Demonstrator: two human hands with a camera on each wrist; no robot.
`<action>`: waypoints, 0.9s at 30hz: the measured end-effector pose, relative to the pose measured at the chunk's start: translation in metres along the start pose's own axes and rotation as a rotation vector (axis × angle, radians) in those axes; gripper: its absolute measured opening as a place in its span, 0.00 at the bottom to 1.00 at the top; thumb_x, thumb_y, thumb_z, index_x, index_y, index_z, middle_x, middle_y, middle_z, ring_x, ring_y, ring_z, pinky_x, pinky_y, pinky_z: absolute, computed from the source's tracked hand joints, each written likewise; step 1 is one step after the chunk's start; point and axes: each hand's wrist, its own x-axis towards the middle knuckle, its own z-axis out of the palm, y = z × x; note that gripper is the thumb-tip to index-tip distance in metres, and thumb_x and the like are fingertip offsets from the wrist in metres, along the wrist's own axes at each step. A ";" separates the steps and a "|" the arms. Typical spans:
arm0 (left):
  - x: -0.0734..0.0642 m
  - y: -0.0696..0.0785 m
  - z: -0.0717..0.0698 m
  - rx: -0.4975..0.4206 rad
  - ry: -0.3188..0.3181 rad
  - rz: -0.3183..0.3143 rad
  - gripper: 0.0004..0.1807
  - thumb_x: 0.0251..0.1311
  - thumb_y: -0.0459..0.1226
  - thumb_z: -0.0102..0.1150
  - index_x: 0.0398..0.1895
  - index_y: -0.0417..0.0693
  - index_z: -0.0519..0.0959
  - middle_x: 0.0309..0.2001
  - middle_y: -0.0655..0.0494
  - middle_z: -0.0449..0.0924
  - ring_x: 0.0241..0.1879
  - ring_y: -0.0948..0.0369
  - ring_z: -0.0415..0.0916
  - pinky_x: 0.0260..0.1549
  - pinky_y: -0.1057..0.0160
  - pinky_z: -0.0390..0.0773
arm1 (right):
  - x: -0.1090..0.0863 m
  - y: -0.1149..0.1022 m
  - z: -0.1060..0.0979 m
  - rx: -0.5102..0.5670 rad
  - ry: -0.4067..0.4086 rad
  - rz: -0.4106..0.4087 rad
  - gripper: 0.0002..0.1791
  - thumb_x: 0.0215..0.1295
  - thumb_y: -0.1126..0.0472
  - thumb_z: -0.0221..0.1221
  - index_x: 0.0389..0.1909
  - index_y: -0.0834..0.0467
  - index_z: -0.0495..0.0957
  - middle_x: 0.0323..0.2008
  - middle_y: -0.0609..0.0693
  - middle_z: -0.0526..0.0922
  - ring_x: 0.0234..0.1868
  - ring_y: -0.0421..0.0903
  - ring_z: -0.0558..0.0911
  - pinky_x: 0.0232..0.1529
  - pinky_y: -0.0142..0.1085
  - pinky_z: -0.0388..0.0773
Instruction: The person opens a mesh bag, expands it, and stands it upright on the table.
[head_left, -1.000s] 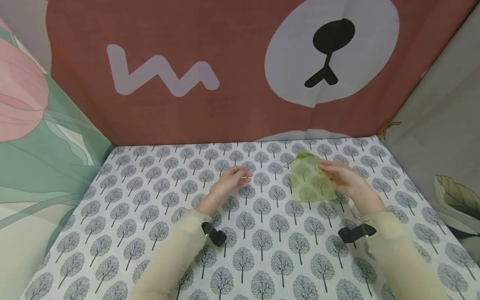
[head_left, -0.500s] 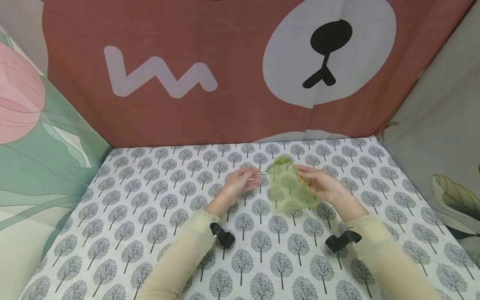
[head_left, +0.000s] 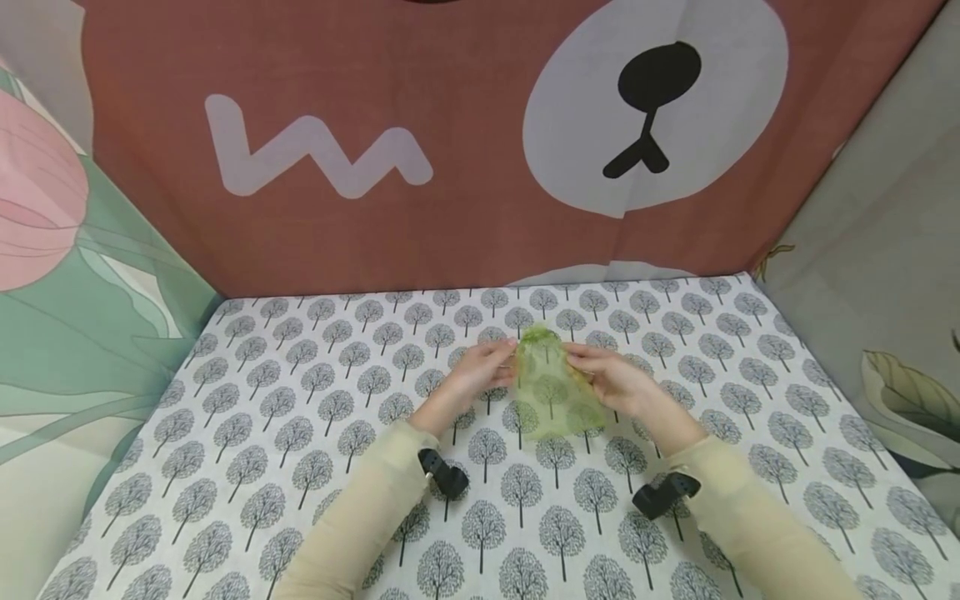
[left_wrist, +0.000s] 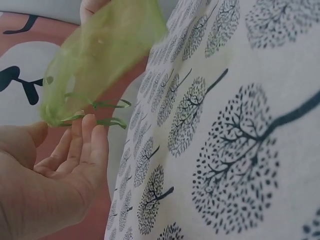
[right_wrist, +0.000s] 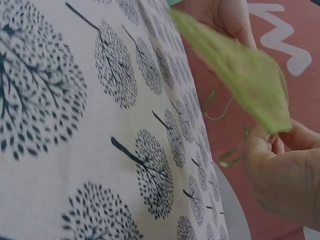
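A sheer green drawstring pouch hangs between my two hands, low over the patterned cloth, its gathered top pointing away from me. My right hand pinches the pouch's right edge near the gathers; in the right wrist view its thumb and fingertips meet at a corner of the fabric. On the other side, my left hand reaches the upper left edge. In the left wrist view the left thumb touches the gathered end, while the relaxed fingers stay apart from it, beside thin green drawstring loops.
The tabletop is covered by a white cloth printed with dark trees. Behind it rises a reddish-brown hanging with a bear face. Patterned fabric walls stand at both sides. Each wrist wears a black camera strap.
My right hand has carried the pouch leftward, a little nearer to me. The left hand has moved slightly right and now meets the pouch's left edge.
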 end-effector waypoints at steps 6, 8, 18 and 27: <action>0.000 0.002 0.000 -0.004 0.018 0.032 0.29 0.71 0.48 0.44 0.66 0.36 0.64 0.59 0.38 0.74 0.56 0.47 0.77 0.56 0.59 0.79 | 0.001 0.003 0.004 -0.005 0.042 -0.003 0.34 0.70 0.66 0.49 0.71 0.69 0.44 0.40 0.36 0.79 0.40 0.30 0.74 0.44 0.16 0.74; 0.001 0.002 -0.001 -0.031 0.029 0.037 0.28 0.71 0.46 0.45 0.65 0.35 0.64 0.58 0.37 0.74 0.55 0.46 0.77 0.55 0.59 0.80 | 0.001 0.003 0.005 0.002 0.051 0.004 0.34 0.70 0.66 0.48 0.72 0.68 0.44 0.42 0.37 0.78 0.40 0.30 0.74 0.45 0.16 0.74; -0.002 0.003 -0.004 -0.010 0.023 0.031 0.24 0.65 0.41 0.55 0.61 0.40 0.71 0.59 0.43 0.74 0.55 0.48 0.77 0.55 0.59 0.80 | 0.003 0.004 0.009 -0.024 0.053 0.047 0.34 0.71 0.63 0.49 0.72 0.68 0.46 0.40 0.38 0.77 0.42 0.33 0.74 0.44 0.18 0.75; -0.002 0.003 -0.002 0.065 0.037 0.029 0.20 0.60 0.40 0.61 0.55 0.42 0.76 0.54 0.46 0.80 0.51 0.52 0.80 0.53 0.59 0.81 | 0.003 0.003 0.017 -0.050 0.089 -0.017 0.21 0.70 0.56 0.52 0.58 0.64 0.66 0.38 0.40 0.80 0.41 0.35 0.79 0.50 0.23 0.77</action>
